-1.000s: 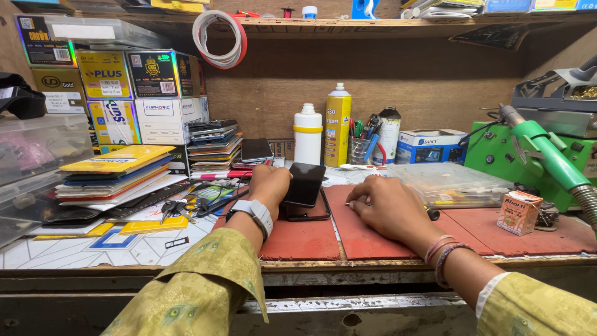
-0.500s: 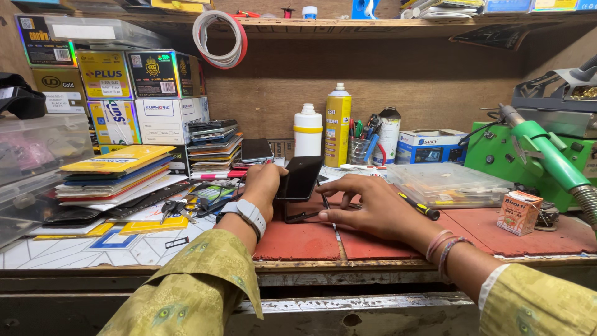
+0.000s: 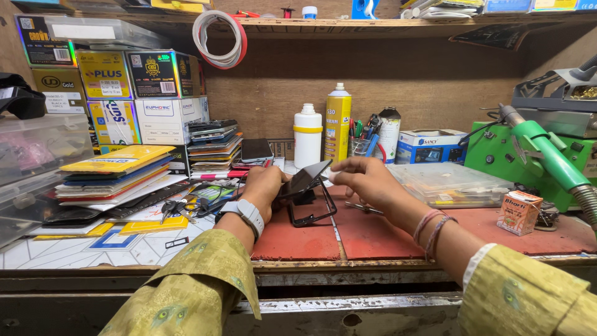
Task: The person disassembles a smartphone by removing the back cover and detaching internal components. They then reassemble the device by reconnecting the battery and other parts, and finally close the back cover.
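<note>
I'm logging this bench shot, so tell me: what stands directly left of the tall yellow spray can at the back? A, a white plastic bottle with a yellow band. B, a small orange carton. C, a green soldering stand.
A: the white plastic bottle with a yellow band stands just left of the tall yellow spray can.

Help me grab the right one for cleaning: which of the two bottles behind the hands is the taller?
The yellow spray can, right of the shorter white bottle with the yellow band.

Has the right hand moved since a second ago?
Yes. The right hand has lifted off the red mat and come up to the tilted dark screen panel, nearer the white bottle.
</note>
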